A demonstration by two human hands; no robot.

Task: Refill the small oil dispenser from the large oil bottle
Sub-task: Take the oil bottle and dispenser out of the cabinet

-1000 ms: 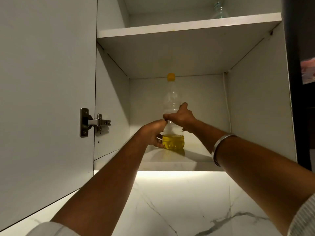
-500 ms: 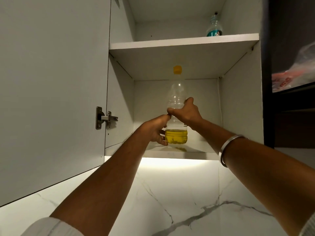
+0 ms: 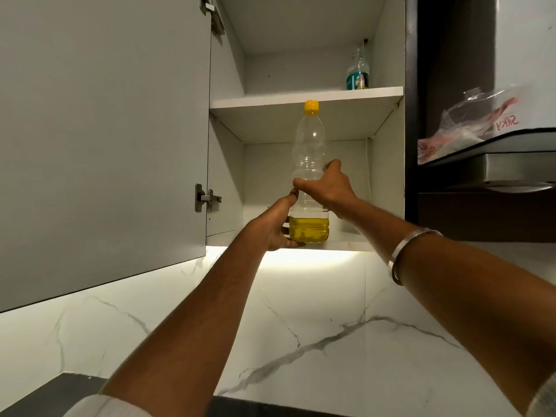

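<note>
Both hands grip the large oil bottle [image 3: 310, 164] at the front edge of the lower cabinet shelf [image 3: 346, 244]; the left hand [image 3: 275, 230] wraps its base, fingers curled under the yellow oil; the right hand [image 3: 326, 188] clasps its clear middle; the bottle stands upright, yellow cap [image 3: 311, 107] on; a smaller bottle [image 3: 358, 72] sits on the upper shelf [image 3: 270, 100].
</note>
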